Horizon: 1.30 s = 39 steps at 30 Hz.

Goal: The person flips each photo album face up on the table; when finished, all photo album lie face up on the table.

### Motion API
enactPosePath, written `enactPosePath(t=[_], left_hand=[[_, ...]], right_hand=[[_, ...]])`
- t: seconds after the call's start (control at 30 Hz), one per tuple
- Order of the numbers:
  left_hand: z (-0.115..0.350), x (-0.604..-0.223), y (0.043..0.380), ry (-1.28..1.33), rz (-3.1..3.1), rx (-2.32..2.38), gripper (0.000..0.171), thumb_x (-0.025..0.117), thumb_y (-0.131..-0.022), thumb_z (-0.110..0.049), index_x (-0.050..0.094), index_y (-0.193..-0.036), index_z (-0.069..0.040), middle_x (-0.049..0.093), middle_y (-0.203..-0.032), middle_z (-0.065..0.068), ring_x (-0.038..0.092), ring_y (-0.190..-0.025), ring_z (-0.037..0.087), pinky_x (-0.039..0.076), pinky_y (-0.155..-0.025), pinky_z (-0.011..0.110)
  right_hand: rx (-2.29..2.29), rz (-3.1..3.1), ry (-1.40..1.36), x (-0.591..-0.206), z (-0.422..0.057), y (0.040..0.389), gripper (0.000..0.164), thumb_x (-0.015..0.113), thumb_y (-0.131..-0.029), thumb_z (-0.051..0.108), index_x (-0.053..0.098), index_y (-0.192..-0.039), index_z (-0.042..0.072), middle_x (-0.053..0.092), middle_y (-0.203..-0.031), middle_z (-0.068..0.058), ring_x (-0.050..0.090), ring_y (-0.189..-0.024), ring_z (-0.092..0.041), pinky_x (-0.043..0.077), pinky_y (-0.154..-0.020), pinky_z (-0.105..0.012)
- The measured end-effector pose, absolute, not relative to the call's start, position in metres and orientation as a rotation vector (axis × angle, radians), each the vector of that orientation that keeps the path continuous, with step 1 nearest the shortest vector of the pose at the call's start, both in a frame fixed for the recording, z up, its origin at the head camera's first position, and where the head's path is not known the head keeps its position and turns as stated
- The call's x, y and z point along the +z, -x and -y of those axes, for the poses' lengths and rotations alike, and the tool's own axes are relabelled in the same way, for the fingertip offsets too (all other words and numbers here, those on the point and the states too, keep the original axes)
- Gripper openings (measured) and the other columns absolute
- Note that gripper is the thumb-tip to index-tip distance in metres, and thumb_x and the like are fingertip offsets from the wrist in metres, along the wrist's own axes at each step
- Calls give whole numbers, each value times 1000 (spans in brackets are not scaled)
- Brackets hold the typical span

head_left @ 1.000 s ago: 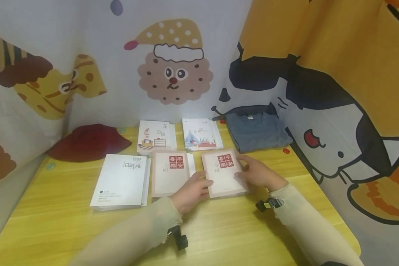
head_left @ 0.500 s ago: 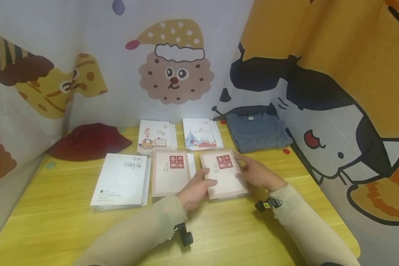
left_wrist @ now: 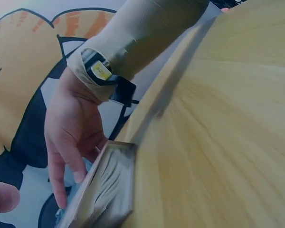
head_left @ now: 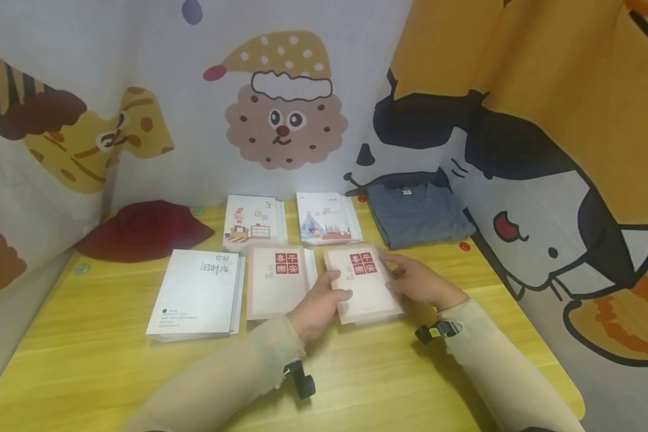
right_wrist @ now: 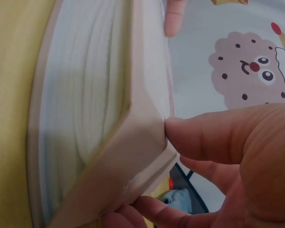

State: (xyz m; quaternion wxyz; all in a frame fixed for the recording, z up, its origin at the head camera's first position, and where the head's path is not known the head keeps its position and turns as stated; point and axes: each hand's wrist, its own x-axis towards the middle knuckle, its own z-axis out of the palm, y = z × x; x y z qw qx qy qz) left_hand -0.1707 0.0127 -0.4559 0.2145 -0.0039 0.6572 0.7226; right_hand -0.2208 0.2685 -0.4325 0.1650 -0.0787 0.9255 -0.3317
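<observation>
In the head view, a thick cream book (head_left: 371, 294) with a red square of characters on its cover is held between both hands at the right of the front row. My left hand (head_left: 317, 307) grips its left edge, thumb lying over the cover. At the opposite edge is my right hand (head_left: 423, 281). The right wrist view has its thumb (right_wrist: 204, 135) on the cover's edge and its fingers against the pink spine side; wavy page edges (right_wrist: 102, 71) face the camera. A matching book (head_left: 275, 294) lies just left of my left hand.
A larger white book (head_left: 191, 294) lies at the front left. Behind stand two stacks of illustrated white booklets, the left stack (head_left: 251, 222) and the right stack (head_left: 326, 219). A dark red hat (head_left: 146, 231) and a folded grey-blue shirt (head_left: 418, 213) flank them, before a printed curtain (head_left: 156, 36).
My left hand has moved slightly right, its thumb farther over the cover. The held book has shifted a little left and turned slightly. My right hand stays at its right edge.
</observation>
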Motion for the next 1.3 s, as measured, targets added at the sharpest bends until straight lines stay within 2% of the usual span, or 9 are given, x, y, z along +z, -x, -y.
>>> enactPosePath(t=[0.17,0.27,0.4,0.5,0.6,0.77,0.93,1.17,1.3], left_hand=[[-12,-459,171,25,-1825,1991,76,65,-94,-9,28,-160,3,16,-172,29,19,-159,47,24,-128,59],[-12,-460,171,34,-1777,1994,77,65,-95,-9,27,-161,1,15,-172,28,24,-157,47,32,-125,58],[-12,-461,173,43,-1701,2015,78,65,-96,-9,25,-163,-1,17,-171,27,36,-151,44,45,-118,53],[-13,-462,174,32,-1673,2036,78,64,-96,-8,25,-163,-1,23,-169,26,43,-146,42,48,-115,50],[-13,-462,174,8,-1709,2019,77,65,-95,-9,27,-162,-2,25,-168,25,41,-148,41,45,-118,51],[-12,-464,174,-59,-1820,1966,74,66,-95,-7,34,-162,-8,27,-169,24,35,-152,43,35,-124,56],[-10,-464,177,-135,-1916,1958,74,64,-93,-2,37,-161,-14,35,-166,22,42,-147,41,38,-122,56],[-6,-458,178,-157,-1993,1918,78,60,-91,3,36,-162,-18,34,-167,20,42,-147,40,41,-120,55],[-4,-451,178,-173,-2034,1923,81,59,-90,2,34,-163,-21,33,-167,20,45,-144,39,45,-117,53]], right_hand=[[-937,-2635,222,-435,-269,222,67,70,-99,12,45,-161,14,67,-126,-23,65,-105,-30,58,-84,-38],[-923,-2633,211,-434,-269,222,67,69,-99,13,45,-161,17,66,-130,-23,65,-106,-31,59,-85,-39],[-917,-2636,222,-432,-269,222,67,69,-99,11,45,-161,14,66,-131,-25,65,-109,-32,59,-88,-42],[-930,-2640,230,-432,-269,222,66,69,-98,9,46,-160,12,66,-129,-25,65,-108,-33,59,-87,-43],[-952,-2638,246,-433,-270,222,67,68,-98,8,46,-160,13,66,-129,-25,65,-110,-34,59,-89,-44],[-1020,-2598,307,-434,-270,221,66,68,-99,10,46,-160,13,62,-140,-26,63,-122,-39,58,-98,-51],[-1093,-2527,355,-436,-270,221,67,70,-100,15,44,-162,14,55,-151,-26,57,-131,-43,51,-108,-57],[-1142,-2450,381,-437,-269,221,73,76,-98,21,43,-163,18,58,-147,-24,57,-132,-41,51,-109,-56],[-1197,-2425,400,-438,-264,220,73,78,-97,24,44,-162,19,59,-147,-21,54,-136,-41,45,-114,-59]])
